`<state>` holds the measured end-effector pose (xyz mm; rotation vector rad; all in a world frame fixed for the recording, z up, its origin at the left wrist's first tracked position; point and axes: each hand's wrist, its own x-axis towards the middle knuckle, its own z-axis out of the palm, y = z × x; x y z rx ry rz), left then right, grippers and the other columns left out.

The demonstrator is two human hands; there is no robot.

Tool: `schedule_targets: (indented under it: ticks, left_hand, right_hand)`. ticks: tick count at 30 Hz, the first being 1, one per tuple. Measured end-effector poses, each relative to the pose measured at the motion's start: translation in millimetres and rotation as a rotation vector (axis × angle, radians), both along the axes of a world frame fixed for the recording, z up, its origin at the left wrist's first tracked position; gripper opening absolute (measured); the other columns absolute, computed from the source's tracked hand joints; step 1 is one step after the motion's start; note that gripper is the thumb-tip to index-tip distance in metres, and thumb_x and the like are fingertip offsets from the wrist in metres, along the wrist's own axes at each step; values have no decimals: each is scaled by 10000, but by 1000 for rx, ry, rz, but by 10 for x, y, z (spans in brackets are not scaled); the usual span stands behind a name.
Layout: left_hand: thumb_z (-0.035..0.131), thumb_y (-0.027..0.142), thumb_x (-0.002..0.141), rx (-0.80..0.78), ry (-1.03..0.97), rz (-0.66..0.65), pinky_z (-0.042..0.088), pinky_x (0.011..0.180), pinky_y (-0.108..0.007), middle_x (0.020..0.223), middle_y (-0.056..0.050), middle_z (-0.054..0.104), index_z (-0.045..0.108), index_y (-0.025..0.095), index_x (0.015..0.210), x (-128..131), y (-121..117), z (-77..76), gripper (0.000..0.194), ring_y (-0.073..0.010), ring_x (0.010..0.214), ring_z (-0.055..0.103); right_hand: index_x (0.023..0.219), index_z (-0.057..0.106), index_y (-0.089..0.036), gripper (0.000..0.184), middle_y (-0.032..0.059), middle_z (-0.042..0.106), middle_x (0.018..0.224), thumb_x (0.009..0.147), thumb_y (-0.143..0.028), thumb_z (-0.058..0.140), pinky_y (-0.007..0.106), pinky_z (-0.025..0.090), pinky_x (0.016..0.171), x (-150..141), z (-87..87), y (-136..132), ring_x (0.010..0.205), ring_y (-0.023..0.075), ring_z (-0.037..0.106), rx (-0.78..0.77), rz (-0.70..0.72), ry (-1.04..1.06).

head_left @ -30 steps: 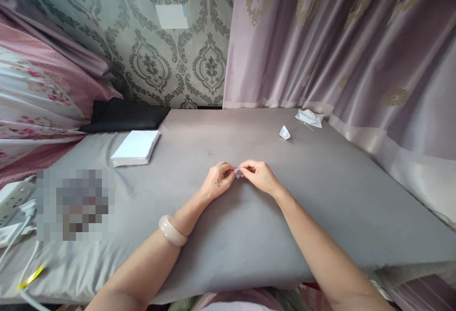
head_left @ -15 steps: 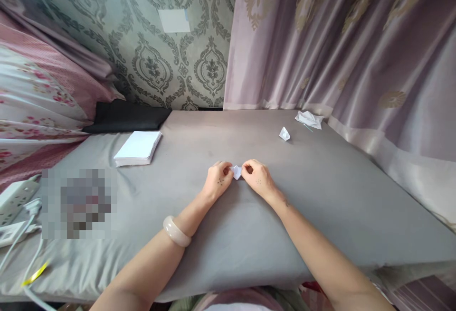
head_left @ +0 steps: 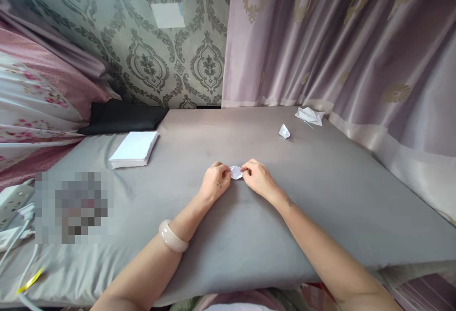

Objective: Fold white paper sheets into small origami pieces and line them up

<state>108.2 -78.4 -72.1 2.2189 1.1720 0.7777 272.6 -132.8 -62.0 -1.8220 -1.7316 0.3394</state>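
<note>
At the near left edge a yellow tag (head_left: 30, 281) hangs around a pale cable, with a white power strip (head_left: 14, 199) a little farther back. Nearer the middle, a pale bangle (head_left: 173, 236) circles the left forearm, and both arms reach in over the grey cloth (head_left: 235, 249) that covers the work surface. The left hand (head_left: 215, 181) pinches the left end of a small folded paper (head_left: 235, 173) between thumb and fingers; the right hand (head_left: 259, 178) pinches its right end the same way. The paper spans the gap between the two hands near the middle of the cloth; whether it touches the cloth I cannot tell. It already has a shaped, many-sided form, so much of the creasing looks done, though with both ends gripped it seems not quite finished; its last folds are too small to read. Farther off to the left, a thick stack of white paper (head_left: 134, 148) lies apart, apparently plain sheets not yet folded. Far to the right stands a separate folded piece (head_left: 284, 131), seemingly complete, and beyond it a flatter heap of white paper (head_left: 309, 116) with a thin bluish stick (head_left: 308, 124) at its near side.
</note>
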Motion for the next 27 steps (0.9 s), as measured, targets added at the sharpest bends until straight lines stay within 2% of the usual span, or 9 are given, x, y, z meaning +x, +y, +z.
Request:
schedule_targets:
  ticks: [4, 7, 11, 14, 18, 23, 27]
  left_hand:
    - [499, 210, 825, 14, 80, -43, 428, 621, -243, 919, -52, 645, 694, 206, 794, -25, -8, 6, 198, -136, 666, 590]
    - [462, 266, 882, 17, 129, -58, 420, 617, -242, 923, -55, 639, 675, 195, 756, -21, 3, 11, 257, -137, 684, 592]
    - [469, 247, 883, 8, 153, -85, 427, 632, -241, 958, -52, 626, 655, 199, 800, 6, 11, 21, 209, -138, 709, 595]
    - [481, 194, 852, -13, 143, -94, 437, 652, -243, 987, -46, 617, 649, 216, 879, 29, 10, 20, 171, -137, 722, 596]
    - [476, 139, 812, -21, 100, -75, 446, 671, -257, 1019, -56, 614, 631, 204, 990, 52, 33, -16, 244, -142, 727, 594]
    - [422, 119, 809, -27, 47, -69, 440, 670, -261, 989, -54, 616, 653, 199, 943, 54, 75, -52, 278, -133, 690, 577]
    - [440, 122, 778, -68, 36, -131, 441, 663, -249, 1003, -52, 610, 673, 197, 884, 32, 82, -7, 267, -123, 687, 565]
  right_hand:
    - [890, 697, -187, 272, 74, 652, 1003, 815, -92, 453, 248, 413, 752, -37, 91, -4, 864, 166, 612, -75, -8, -116]
    - [926, 696, -202, 256, 65, 653, 1015, 878, -188, 445, 257, 397, 706, -96, 163, -16, 845, 171, 616, -159, -41, -230]
    - [917, 688, -197, 305, 77, 640, 1017, 929, -242, 387, 267, 395, 727, -184, 180, 8, 898, 181, 603, -221, -70, -294]
    - [990, 664, -192, 287, 88, 624, 1065, 905, -173, 390, 272, 396, 792, -220, 127, 59, 1009, 195, 563, -181, -45, -269]
    - [1023, 629, -170, 285, 91, 611, 1099, 814, -94, 450, 269, 392, 860, -194, 60, 138, 1064, 194, 528, -159, -14, -150]
    - [880, 645, -195, 194, 52, 621, 1032, 798, -115, 489, 258, 410, 834, -76, 63, 150, 957, 162, 564, -188, 49, -4]
    - [873, 666, -205, 208, 50, 629, 1043, 797, -118, 492, 271, 409, 868, 2, 80, 109, 991, 167, 571, -191, 115, 46]
